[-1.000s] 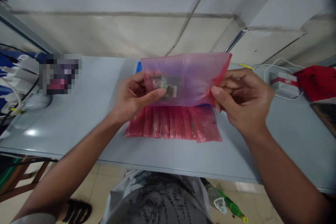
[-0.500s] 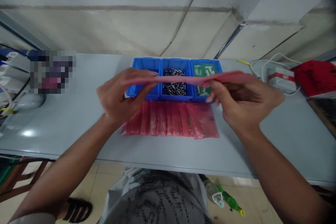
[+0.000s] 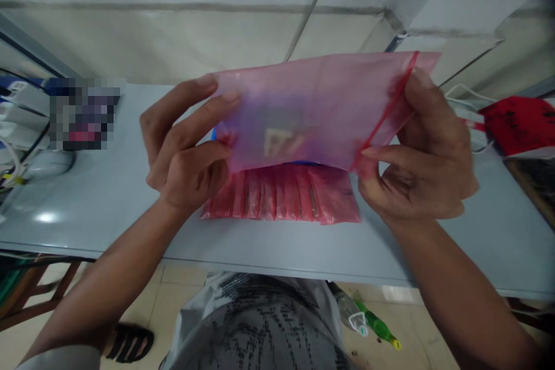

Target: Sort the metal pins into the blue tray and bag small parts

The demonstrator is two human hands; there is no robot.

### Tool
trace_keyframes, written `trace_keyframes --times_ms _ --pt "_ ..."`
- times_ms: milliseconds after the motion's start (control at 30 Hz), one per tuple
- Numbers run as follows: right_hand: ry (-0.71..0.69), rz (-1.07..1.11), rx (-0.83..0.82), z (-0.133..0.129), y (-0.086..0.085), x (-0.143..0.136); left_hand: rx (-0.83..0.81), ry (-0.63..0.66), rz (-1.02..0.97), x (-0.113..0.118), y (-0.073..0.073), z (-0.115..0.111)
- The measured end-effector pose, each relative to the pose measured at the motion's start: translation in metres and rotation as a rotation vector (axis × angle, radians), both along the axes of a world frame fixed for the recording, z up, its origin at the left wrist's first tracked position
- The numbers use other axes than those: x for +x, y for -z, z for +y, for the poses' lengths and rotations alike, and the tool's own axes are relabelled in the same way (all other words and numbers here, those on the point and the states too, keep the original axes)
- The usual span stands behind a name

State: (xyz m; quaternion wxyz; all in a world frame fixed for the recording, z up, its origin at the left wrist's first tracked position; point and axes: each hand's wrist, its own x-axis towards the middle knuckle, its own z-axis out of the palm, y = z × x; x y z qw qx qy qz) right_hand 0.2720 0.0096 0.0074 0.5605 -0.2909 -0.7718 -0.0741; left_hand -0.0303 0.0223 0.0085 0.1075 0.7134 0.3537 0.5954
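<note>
A pink translucent zip bag (image 3: 321, 110) is stretched flat between my two hands above the table, its broad side facing me. Through it shows a small pale shape, too blurred to name. My left hand (image 3: 186, 139) pinches the bag's left end. At the right end, my right hand (image 3: 425, 156) grips it beside the red zip strip. Below the bag, a row of overlapping pink zip bags (image 3: 277, 196) lies on the table. Blue bins (image 3: 214, 132) stand behind the held bag, which hides nearly all of them.
The grey table (image 3: 269, 248) meets a wall at the back. Cables and white devices (image 3: 26, 110) sit at the left; a red item (image 3: 520, 121) and a white cable lie at the right. Below, a green bottle (image 3: 377, 326) and a clear bottle (image 3: 347, 306) lie on the floor.
The held bag has turned from edge-on to broad side towards me and now covers the bins. Both hands have turned with it, keeping hold of its ends.
</note>
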Motion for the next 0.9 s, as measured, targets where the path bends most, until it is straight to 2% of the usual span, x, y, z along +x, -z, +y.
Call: trace_keyframes --times_ms 33,67,100,133,267,300,367,433,500,600,667,733,900 --pt "0.027 0.001 0.021 -0.001 0.0 0.0 0.295 -0.049 0.085 0.007 -0.002 -0.001" --pt "0.044 0.003 0.051 -0.002 0.0 0.001 0.471 -0.093 0.145 0.013 -0.004 -0.002" --pt "0.047 0.006 0.075 -0.003 0.0 0.002 0.567 -0.106 0.166 0.017 -0.005 -0.004" --pt "0.037 0.006 0.084 -0.004 0.0 0.002 0.582 -0.1 0.168 0.02 -0.004 -0.006" --pt "0.018 0.083 -0.024 -0.008 0.0 -0.001 0.235 0.067 0.112 0.023 0.002 -0.013" --pt "0.047 0.13 -0.057 -0.009 0.0 -0.004 0.22 0.094 0.07 0.023 0.003 -0.014" --pt "0.137 0.245 -0.109 -0.011 0.0 -0.012 0.053 0.095 0.092 0.022 0.002 -0.015" --pt "0.2 0.39 -0.182 -0.011 -0.002 -0.02 -0.219 0.211 0.112 0.022 -0.001 -0.016" --pt "0.173 0.539 -0.272 -0.01 -0.004 -0.025 -0.462 0.371 0.068 0.024 -0.006 -0.016" --pt "0.094 0.659 -0.401 -0.006 -0.006 -0.026 -0.68 0.552 -0.049 0.029 -0.01 -0.017" --pt "0.056 0.676 -0.451 -0.002 -0.007 -0.022 -0.781 0.623 -0.113 0.032 -0.008 -0.018" --pt "0.046 0.67 -0.465 0.0 -0.007 -0.019 -0.836 0.633 -0.177 0.034 -0.004 -0.018" --pt "0.031 0.681 -0.474 0.003 -0.005 -0.016 -0.725 0.473 -0.399 0.033 0.002 -0.014"
